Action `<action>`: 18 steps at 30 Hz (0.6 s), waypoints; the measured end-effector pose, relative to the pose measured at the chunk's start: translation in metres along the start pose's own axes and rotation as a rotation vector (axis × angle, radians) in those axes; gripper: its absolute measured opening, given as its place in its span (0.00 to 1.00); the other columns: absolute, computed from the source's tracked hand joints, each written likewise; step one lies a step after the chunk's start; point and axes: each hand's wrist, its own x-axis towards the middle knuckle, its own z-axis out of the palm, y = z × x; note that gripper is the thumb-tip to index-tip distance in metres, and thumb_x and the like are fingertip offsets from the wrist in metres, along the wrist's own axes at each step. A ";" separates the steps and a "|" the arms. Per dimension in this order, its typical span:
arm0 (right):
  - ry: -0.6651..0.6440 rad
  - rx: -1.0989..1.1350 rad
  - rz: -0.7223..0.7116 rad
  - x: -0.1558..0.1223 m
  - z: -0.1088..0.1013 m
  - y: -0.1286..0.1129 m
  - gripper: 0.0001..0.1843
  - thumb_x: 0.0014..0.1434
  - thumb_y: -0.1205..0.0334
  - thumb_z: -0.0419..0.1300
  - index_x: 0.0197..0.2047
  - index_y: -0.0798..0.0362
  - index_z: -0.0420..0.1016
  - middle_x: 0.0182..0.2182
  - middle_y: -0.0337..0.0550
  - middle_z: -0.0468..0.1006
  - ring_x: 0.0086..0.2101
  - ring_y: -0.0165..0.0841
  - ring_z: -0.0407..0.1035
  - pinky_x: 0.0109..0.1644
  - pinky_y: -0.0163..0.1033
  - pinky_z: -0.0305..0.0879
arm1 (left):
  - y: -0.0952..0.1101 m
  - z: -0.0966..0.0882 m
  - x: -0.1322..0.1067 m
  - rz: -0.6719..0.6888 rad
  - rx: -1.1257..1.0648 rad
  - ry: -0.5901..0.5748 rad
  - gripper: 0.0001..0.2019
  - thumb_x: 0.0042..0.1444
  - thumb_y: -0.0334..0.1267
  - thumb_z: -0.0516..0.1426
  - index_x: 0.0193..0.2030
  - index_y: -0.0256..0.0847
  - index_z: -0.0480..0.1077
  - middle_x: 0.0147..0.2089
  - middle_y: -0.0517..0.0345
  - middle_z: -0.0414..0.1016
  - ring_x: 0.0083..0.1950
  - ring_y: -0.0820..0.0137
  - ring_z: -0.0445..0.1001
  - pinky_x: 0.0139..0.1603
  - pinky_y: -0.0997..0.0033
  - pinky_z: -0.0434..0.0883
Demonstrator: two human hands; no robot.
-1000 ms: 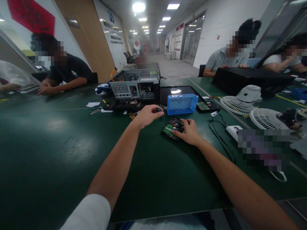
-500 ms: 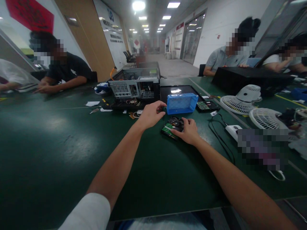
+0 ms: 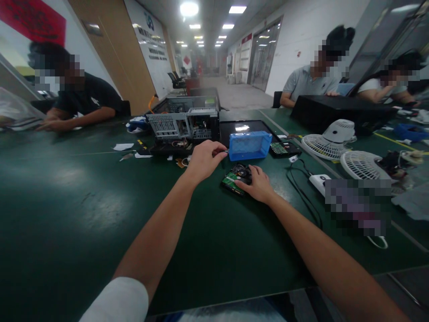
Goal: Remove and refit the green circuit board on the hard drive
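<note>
My left hand is pinched closed just left of the blue plastic box. A small thin piece shows at its fingertips, too small to make out. My right hand grips the right side of a hard drive, thumb on its near part and fingers at its far edge. The drive lies on the green table with its green circuit board and dark metal parts facing up. The blue box stands tipped on its side, just beyond the drive, with its hollow towards me.
An opened computer case stands behind my left hand. A dark flat panel and a second hard drive lie beyond the box. Fan parts, a power strip and a black cable are at right. Co-workers sit across the table.
The view has swung slightly, so everything sits a little further left. My left fingertips have shifted a little beside the box; my right hand stays on the hard drive.
</note>
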 end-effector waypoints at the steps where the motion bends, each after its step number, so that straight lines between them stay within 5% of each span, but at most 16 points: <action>1: -0.005 -0.001 0.000 0.000 0.000 0.000 0.54 0.57 0.26 0.53 0.73 0.56 0.53 0.68 0.62 0.58 0.67 0.54 0.53 0.68 0.58 0.49 | -0.001 0.000 0.000 -0.009 0.000 0.002 0.09 0.60 0.39 0.62 0.46 0.42 0.79 0.44 0.53 0.79 0.43 0.64 0.76 0.49 0.64 0.71; 18: 0.011 0.005 -0.027 0.000 -0.001 0.001 0.50 0.58 0.27 0.53 0.71 0.54 0.56 0.67 0.60 0.61 0.66 0.53 0.55 0.68 0.58 0.49 | 0.000 -0.001 0.001 -0.011 0.039 -0.042 0.08 0.61 0.34 0.59 0.45 0.43 0.79 0.46 0.54 0.83 0.48 0.59 0.79 0.55 0.60 0.70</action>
